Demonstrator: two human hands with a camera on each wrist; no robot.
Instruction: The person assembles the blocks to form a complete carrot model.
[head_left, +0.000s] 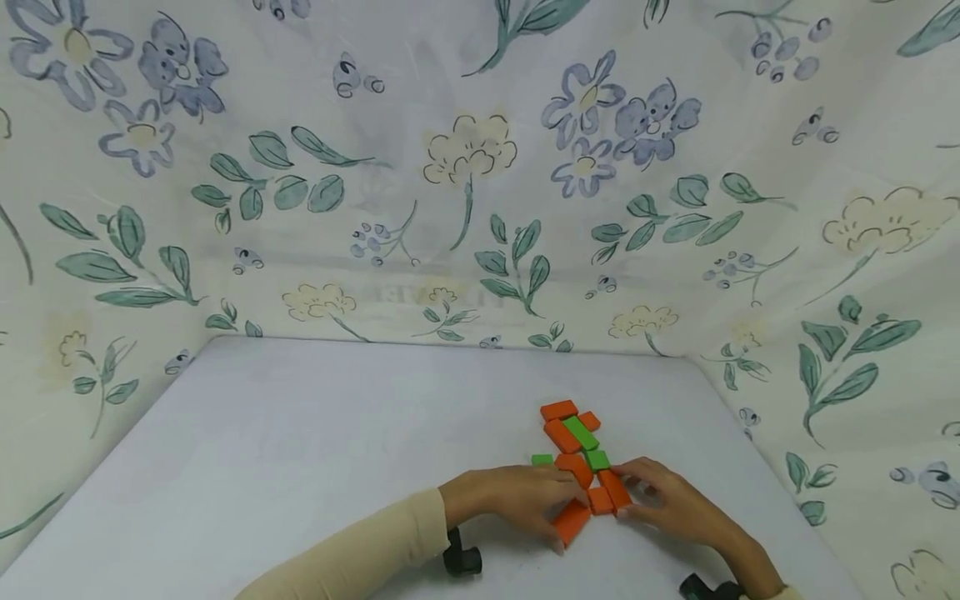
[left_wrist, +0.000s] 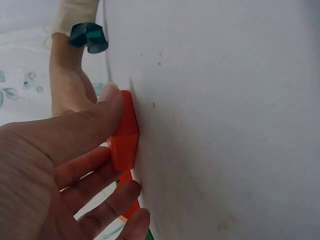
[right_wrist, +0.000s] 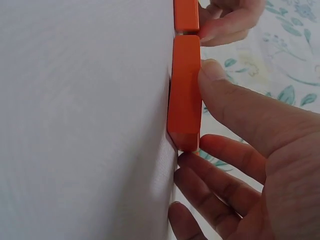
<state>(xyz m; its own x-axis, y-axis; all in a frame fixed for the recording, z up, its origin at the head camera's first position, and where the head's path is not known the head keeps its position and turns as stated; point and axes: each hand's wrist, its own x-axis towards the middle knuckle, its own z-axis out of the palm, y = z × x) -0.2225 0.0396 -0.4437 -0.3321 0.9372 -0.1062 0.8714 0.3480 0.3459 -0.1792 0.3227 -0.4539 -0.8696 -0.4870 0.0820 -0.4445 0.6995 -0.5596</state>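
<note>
Orange and green blocks lie flat in a joined pattern on the white table. My left hand (head_left: 517, 500) holds an orange block (head_left: 573, 523) at the near end, thumb on one end and fingers along the side; the left wrist view shows that orange block (left_wrist: 125, 135) close up. On the right, my right hand (head_left: 675, 504) pinches a long orange block (head_left: 617, 490) between thumb and fingers at its two ends, seen as the orange block (right_wrist: 185, 85) in the right wrist view. A small orange block (head_left: 600, 501) sits between these two.
Farther up the pattern are an orange block (head_left: 558, 410), a long green block (head_left: 581, 432) and a small green block (head_left: 597, 460). Another green block (head_left: 542, 459) pokes out beyond the left hand. Floral cloth (head_left: 465, 250) rises behind the white table (head_left: 300, 433).
</note>
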